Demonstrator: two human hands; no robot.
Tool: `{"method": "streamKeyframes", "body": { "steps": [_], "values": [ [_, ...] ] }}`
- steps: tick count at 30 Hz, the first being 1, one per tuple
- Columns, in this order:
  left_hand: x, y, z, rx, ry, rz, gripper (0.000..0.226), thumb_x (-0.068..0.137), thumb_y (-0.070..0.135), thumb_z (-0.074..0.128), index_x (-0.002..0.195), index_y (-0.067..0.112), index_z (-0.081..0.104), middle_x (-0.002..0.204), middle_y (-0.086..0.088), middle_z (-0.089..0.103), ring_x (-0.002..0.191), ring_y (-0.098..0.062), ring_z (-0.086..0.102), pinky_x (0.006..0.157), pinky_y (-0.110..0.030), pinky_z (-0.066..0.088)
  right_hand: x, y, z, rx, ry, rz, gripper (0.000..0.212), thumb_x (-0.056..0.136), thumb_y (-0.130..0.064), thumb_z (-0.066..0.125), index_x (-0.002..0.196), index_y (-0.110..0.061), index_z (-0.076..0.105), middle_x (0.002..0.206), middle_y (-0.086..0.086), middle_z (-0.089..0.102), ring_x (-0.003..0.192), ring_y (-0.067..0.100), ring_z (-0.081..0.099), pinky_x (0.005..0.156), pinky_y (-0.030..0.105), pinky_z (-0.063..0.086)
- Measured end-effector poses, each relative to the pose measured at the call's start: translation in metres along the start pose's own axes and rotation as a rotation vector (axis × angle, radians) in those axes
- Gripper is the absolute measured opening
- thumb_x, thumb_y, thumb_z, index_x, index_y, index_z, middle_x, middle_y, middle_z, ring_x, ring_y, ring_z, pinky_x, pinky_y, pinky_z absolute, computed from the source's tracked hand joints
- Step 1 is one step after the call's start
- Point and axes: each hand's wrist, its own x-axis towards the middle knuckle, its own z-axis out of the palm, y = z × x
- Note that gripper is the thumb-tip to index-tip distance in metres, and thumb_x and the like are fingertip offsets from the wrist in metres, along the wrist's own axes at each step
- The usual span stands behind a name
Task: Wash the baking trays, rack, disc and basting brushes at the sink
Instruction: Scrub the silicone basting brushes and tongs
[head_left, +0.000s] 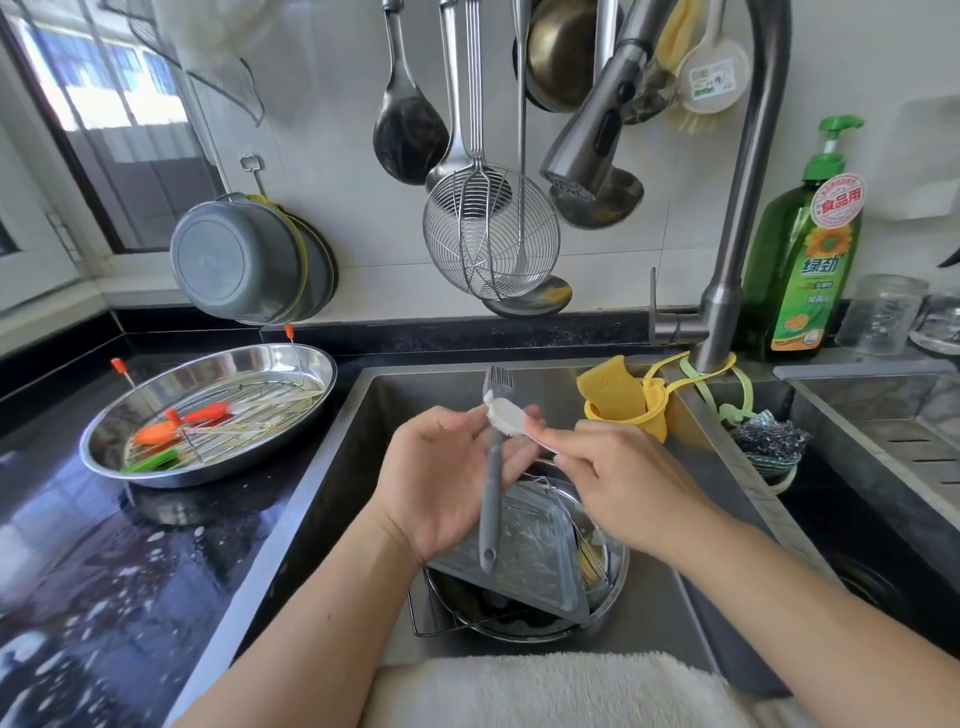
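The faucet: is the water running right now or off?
Off, as far as the view shows. No stream falls from the faucet's spray head, and the grey basting brush held over the sink has no water falling on it.

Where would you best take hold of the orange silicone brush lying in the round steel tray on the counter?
By the thick orange handle at its left end, coming from above: the orange silicone basting brush lies flat on a wire rack inside the round steel tray, whose raised rim blocks a sideways approach. Other brushes lie close beside it, so a narrow grip suits.
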Motion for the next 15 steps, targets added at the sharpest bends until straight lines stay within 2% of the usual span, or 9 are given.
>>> {"method": "streamKeyframes", "body": {
  "steps": [1, 2, 4, 5, 8, 10, 12, 15],
  "values": [
    [0.000, -0.002, 0.004, 0.000, 0.051, -0.006, 0.048, 0.102, 0.019, 0.045, 0.144, -0.007, 0.044, 0.151, -0.025, 0.048, 0.145, -0.037, 0.043, 0.125, -0.049, 0.030, 0.000, -0.001, 0.001, 0.015, -0.018, -0.006, 0.050, 0.104, -0.022, 0.053, 0.142, -0.054, 0.047, 0.077, -0.011, 0.047, 0.071, 0.009, 0.048, 0.062, 0.033, 0.045],
    [0.000, -0.003, 0.006, 0.010, 0.122, -0.001, 0.047, 0.109, 0.029, 0.039, 0.134, -0.009, 0.054, 0.148, -0.028, 0.053, 0.143, -0.039, 0.048, 0.124, -0.049, 0.032, -0.002, -0.003, 0.003, 0.043, -0.060, -0.030, 0.049, 0.104, -0.021, 0.054, 0.142, -0.053, 0.049, 0.078, -0.012, 0.048, 0.072, 0.008, 0.049, 0.063, 0.027, 0.043],
    [0.000, -0.003, 0.008, 0.011, 0.239, 0.015, 0.061, 0.112, 0.035, 0.032, 0.104, -0.009, 0.074, 0.136, -0.029, 0.063, 0.136, -0.039, 0.056, 0.118, -0.047, 0.041, -0.012, -0.008, 0.006, 0.102, -0.172, -0.087, 0.049, 0.103, -0.019, 0.055, 0.140, -0.052, 0.052, 0.080, -0.015, 0.053, 0.077, 0.006, 0.051, 0.063, 0.018, 0.037],
    [0.000, -0.002, 0.008, 0.015, 0.272, 0.018, 0.065, 0.113, 0.034, 0.032, 0.096, -0.010, 0.077, 0.132, -0.027, 0.066, 0.132, -0.038, 0.060, 0.112, -0.046, 0.047, -0.015, -0.009, 0.006, 0.113, -0.213, -0.109, 0.050, 0.103, -0.019, 0.055, 0.139, -0.054, 0.052, 0.080, -0.015, 0.054, 0.078, 0.007, 0.052, 0.064, 0.017, 0.037],
    [0.002, 0.001, 0.001, 0.034, 0.359, 0.069, 0.049, 0.114, 0.025, 0.033, 0.116, -0.014, 0.063, 0.126, -0.028, 0.068, 0.115, -0.036, 0.071, 0.092, -0.043, 0.060, -0.014, -0.007, 0.005, 0.138, -0.289, -0.114, 0.053, 0.102, -0.020, 0.056, 0.136, -0.061, 0.050, 0.081, -0.009, 0.057, 0.078, 0.012, 0.053, 0.072, 0.027, 0.045],
    [0.003, 0.006, -0.002, 0.047, 0.403, 0.164, 0.030, 0.113, 0.016, 0.034, 0.119, -0.006, 0.054, 0.108, -0.023, 0.071, 0.105, -0.033, 0.075, 0.084, -0.041, 0.064, -0.014, -0.010, 0.005, 0.155, -0.358, -0.131, 0.053, 0.103, -0.022, 0.056, 0.134, -0.064, 0.049, 0.079, -0.008, 0.056, 0.077, 0.012, 0.053, 0.076, 0.032, 0.046],
    [0.000, 0.013, -0.004, 0.085, 0.432, 0.253, 0.015, 0.110, 0.004, 0.039, 0.114, 0.001, 0.053, 0.093, -0.014, 0.067, 0.101, -0.028, 0.076, 0.084, -0.041, 0.064, -0.016, -0.012, 0.002, 0.147, -0.432, -0.144, 0.053, 0.103, -0.025, 0.056, 0.133, -0.067, 0.048, 0.077, -0.005, 0.052, 0.076, 0.014, 0.052, 0.075, 0.034, 0.047],
    [0.002, 0.017, -0.012, 0.049, 0.537, 0.340, 0.025, 0.106, -0.008, 0.041, 0.128, 0.000, 0.051, 0.093, -0.013, 0.062, 0.103, -0.032, 0.076, 0.086, -0.048, 0.063, -0.019, -0.012, -0.002, 0.131, -0.485, -0.141, 0.055, 0.104, -0.028, 0.056, 0.128, -0.075, 0.043, 0.082, 0.000, 0.056, 0.078, 0.016, 0.055, 0.077, 0.038, 0.050]
  ]
}}
